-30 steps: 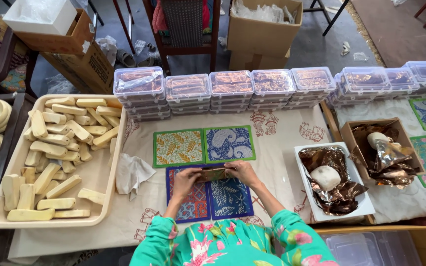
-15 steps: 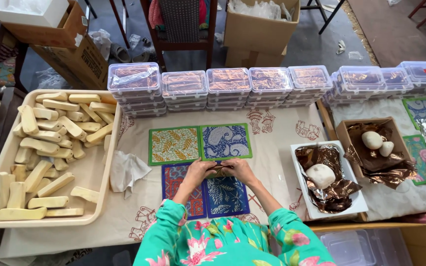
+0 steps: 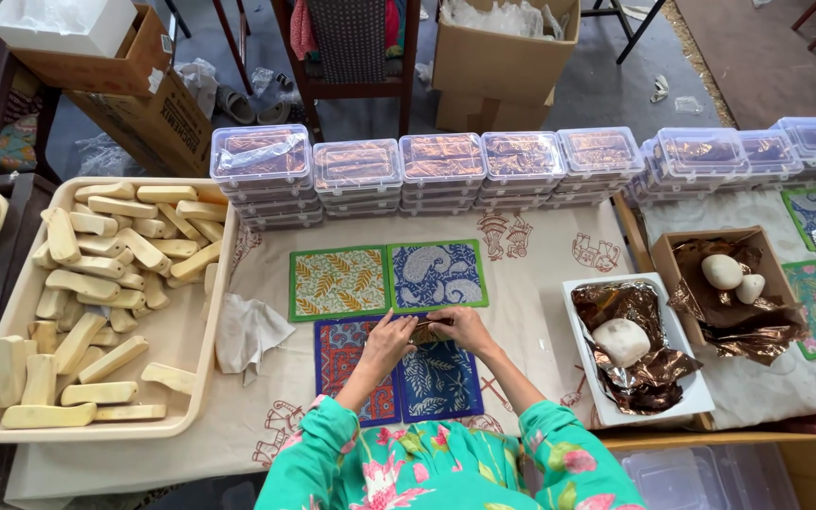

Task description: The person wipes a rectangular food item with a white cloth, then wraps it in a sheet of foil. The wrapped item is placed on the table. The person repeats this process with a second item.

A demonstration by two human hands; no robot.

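Note:
My left hand and my right hand meet over two blue patterned mats in front of me. Together they pinch a small brownish foil-wrapped piece, fingers closed around its ends. Just beyond lie a green leaf-patterned mat and a blue paisley mat. What is inside the foil is hidden.
A beige tray of several pale wooden blocks sits left, with a crumpled white cloth beside it. Stacked clear lidded boxes line the far edge. At right, a white tray and a cardboard box hold copper foil and pale round lumps.
My hands stay together on the small piece, working it slightly. The view has shifted a little to the right.

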